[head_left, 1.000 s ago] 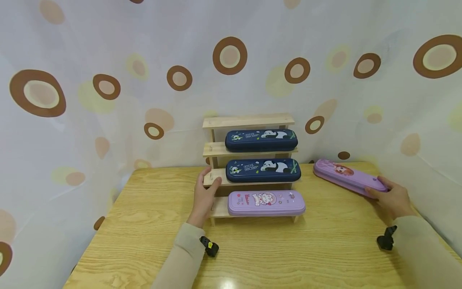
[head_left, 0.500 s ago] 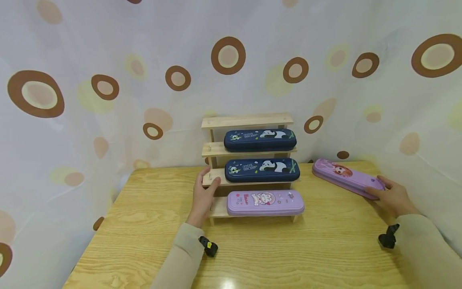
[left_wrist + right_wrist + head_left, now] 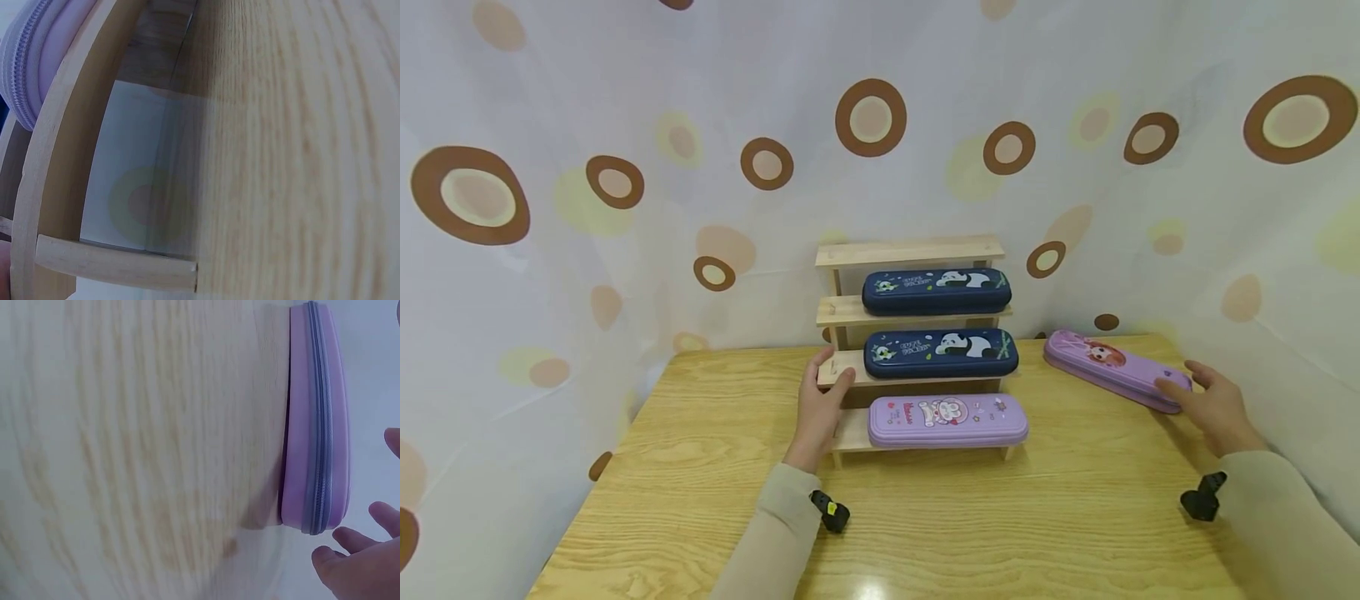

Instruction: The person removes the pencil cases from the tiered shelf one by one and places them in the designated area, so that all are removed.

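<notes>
Purple pencil case (image 3: 1116, 369) with a cartoon girl is lying flat near the right far corner of the wooden table (image 3: 925, 517). The right hand (image 3: 1213, 408) is hovering open just beside its near end, fingers spread. The left hand (image 3: 820, 408) is gripping the left end of the stepped wooden rack (image 3: 842, 310), which is bearing three more cases.
</notes>
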